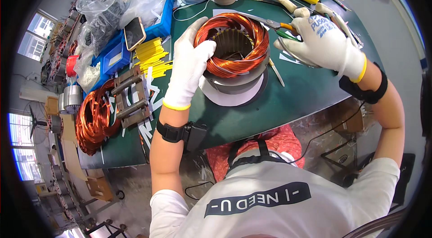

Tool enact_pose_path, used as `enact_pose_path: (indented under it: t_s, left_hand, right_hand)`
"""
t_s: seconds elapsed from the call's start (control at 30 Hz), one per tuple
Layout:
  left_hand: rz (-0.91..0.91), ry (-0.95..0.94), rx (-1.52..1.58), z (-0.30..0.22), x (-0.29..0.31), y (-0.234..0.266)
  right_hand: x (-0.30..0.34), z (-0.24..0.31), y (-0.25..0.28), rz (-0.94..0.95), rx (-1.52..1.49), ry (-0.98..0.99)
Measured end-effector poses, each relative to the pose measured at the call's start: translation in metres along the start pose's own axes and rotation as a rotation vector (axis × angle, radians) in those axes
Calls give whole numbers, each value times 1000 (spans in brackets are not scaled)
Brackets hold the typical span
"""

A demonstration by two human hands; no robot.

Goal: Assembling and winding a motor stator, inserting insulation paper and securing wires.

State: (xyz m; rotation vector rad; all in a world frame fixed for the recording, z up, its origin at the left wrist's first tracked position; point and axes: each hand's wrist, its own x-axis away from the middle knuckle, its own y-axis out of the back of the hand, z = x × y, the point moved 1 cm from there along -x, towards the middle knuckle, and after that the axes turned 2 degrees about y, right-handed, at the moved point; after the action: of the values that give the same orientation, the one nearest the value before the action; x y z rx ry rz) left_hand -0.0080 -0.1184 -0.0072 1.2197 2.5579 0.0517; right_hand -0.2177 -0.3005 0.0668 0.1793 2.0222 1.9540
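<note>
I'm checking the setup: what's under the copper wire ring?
Beneath the copper wire ring are a grey cylindrical body and a pale round-edged piece; the green tabletop below is covered.

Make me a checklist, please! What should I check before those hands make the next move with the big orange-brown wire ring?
1. Gloves on: ok. The left hand and right hand both wear white gloves.
2. Left hand on the copper wire ring: ok. Its thumb reaches over the ring's inner edge.
3. Right hand firmly gripping the orange-handled tool: cannot tell. The hand is right by it, but the grip is unclear.
4. Table beside the ring free of loose tools: not ok. A thin tool lies to its right.
5. Every wire deep inside the ring tidy: cannot tell. It's too small to see.
</note>
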Motion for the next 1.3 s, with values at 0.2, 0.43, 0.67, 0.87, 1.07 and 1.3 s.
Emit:
enact_pose_path:
  t_s: [0.2,0.43,0.67,0.87,1.07,1.3]
  left_hand:
    - [226,75,118,7,-23,11]
    - [673,107,180,15,-74,13]
    - [375,0,177,21,-77,7]
    - [-92,-526,-356,-17,20,15]
    - [105,-671,-1015,-27,48,-35]
    - [-75,-770,-813,-13,47,-45]
  right_hand:
    - [-46,-18,31,408,-302,-82]
    - [-80,-65,36,1203,-1126,-123]
    - [-1,-72,-33,491,-858,-170]
    - [57,-97,-110,247,-152,-603]
    - [71,-5,-90,-457,-663,-81]
    - [59,82,-119,-744,-743,65]
